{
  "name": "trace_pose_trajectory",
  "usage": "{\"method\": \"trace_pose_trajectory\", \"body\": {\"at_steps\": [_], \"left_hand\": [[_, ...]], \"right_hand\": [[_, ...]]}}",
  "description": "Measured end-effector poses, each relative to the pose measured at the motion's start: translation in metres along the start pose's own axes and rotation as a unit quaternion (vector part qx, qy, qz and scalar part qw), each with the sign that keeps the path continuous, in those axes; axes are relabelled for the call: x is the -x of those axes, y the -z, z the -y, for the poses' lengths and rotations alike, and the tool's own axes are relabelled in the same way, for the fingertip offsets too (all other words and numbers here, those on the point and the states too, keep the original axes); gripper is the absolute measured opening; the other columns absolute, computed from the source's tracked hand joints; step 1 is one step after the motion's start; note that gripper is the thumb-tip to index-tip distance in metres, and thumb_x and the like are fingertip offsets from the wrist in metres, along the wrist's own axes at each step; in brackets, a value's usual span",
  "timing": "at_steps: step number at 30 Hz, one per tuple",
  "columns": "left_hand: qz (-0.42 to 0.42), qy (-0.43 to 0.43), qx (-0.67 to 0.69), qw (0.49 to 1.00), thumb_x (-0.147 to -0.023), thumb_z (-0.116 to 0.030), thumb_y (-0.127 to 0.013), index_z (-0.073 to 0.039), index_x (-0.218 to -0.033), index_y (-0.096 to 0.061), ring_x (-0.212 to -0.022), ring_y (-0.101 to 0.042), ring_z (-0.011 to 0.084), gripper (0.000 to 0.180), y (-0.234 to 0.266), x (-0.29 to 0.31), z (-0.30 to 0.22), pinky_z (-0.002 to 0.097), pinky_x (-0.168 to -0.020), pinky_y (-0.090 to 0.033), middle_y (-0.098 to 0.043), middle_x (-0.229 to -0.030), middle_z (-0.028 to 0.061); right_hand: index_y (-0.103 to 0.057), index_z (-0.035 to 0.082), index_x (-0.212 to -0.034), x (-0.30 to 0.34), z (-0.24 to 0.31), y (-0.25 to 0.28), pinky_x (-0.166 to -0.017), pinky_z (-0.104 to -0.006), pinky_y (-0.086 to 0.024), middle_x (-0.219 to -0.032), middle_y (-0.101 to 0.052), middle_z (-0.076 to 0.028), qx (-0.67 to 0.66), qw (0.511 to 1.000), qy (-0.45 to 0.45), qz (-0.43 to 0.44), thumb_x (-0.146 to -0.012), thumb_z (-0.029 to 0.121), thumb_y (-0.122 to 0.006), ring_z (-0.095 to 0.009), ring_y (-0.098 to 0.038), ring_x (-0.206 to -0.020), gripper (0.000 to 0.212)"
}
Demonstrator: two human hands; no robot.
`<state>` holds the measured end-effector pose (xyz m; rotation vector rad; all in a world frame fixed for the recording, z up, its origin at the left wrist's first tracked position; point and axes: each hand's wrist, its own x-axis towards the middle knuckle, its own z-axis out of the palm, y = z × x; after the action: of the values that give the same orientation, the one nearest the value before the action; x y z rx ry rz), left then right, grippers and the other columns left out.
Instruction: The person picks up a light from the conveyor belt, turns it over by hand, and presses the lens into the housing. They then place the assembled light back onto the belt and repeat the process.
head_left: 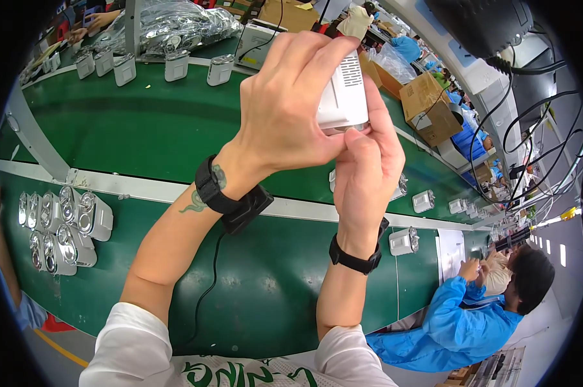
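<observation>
Raised over the green bench, a white plastic device housing (344, 97) with rows of vent slots is held between both my hands. My left hand (285, 97) wraps its left side and top, fingers curled over it. My right hand (372, 155) grips the lower right edge, thumb pressed at the bottom end. The housing's far side and most of its lower end are hidden by my fingers. A similar white unit (403, 241) lies on the bench right of my right wrist. Black straps circle both wrists, with a black box beneath the left one.
Several white units with shiny round ends (65, 226) stand grouped at the left. More units (177, 66) line the green belt beyond a white rail (169, 205). A person in blue (452, 316) sits at the right. Black cables (530, 129) hang at upper right.
</observation>
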<state>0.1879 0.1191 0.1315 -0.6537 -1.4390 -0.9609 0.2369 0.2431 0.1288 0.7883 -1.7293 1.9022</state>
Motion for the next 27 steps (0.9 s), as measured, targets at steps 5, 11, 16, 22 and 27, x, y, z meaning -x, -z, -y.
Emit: {"method": "trace_pose_trajectory", "body": {"at_steps": [5,11,16,22,27], "left_hand": [[0.003,-0.002,-0.001,1.000,-0.052,-0.022,-0.083,-0.008,-0.122,-0.063,-0.091,-0.061,0.0299,0.075,0.000,0.001,0.003,0.0366,-0.072,-0.053,-0.061,-0.106,0.0102],[0.022,0.022,-0.013,0.999,-0.051,-0.022,-0.082,-0.009,-0.121,-0.063,-0.092,-0.061,0.0303,0.073,-0.003,0.001,0.001,0.0376,-0.072,-0.054,-0.061,-0.106,0.0101],[0.057,0.030,-0.022,0.998,-0.051,-0.023,-0.082,-0.011,-0.121,-0.063,-0.096,-0.061,0.0321,0.073,0.005,-0.009,-0.004,0.0388,-0.074,-0.054,-0.061,-0.108,0.0111],[0.046,-0.002,-0.035,0.998,-0.056,-0.026,-0.078,-0.009,-0.119,-0.061,-0.099,-0.060,0.0289,0.068,0.018,-0.018,-0.015,0.0384,-0.062,-0.055,-0.060,-0.106,0.0089],[0.134,-0.005,-0.060,0.989,-0.062,-0.022,-0.076,0.003,-0.126,-0.053,-0.100,-0.057,0.0357,0.073,0.039,-0.037,-0.029,0.0399,-0.074,-0.053,-0.057,-0.112,0.0167]], "right_hand": [[-0.041,-0.008,-0.145,-0.001,0.003,-0.007,-0.075,-0.0188,-0.043,-0.118,-0.062,-0.007,-0.014,0.999,-0.011,-0.037,-0.091,-0.001,-0.049,-0.006,-0.054,-0.088,0.056],[-0.040,-0.009,-0.146,0.001,0.001,0.000,-0.071,-0.0182,-0.043,-0.117,-0.061,-0.006,-0.018,0.999,-0.036,-0.029,-0.090,-0.001,-0.046,-0.005,-0.054,-0.088,0.056],[-0.038,-0.009,-0.146,-0.001,0.008,-0.010,-0.072,-0.0177,-0.043,-0.117,-0.061,-0.005,-0.075,0.994,-0.065,-0.054,-0.090,-0.001,-0.046,-0.005,-0.054,-0.090,0.057],[-0.036,-0.009,-0.147,0.001,0.011,-0.003,-0.085,-0.0215,-0.045,-0.126,-0.059,-0.009,-0.033,0.999,-0.009,0.005,-0.091,0.002,-0.048,-0.009,-0.057,-0.101,0.059],[-0.036,-0.010,-0.147,0.001,0.011,-0.006,-0.097,-0.0255,-0.044,-0.136,-0.054,-0.015,-0.017,1.000,0.023,0.004,-0.091,0.003,-0.049,-0.015,-0.056,-0.114,0.059]]}}
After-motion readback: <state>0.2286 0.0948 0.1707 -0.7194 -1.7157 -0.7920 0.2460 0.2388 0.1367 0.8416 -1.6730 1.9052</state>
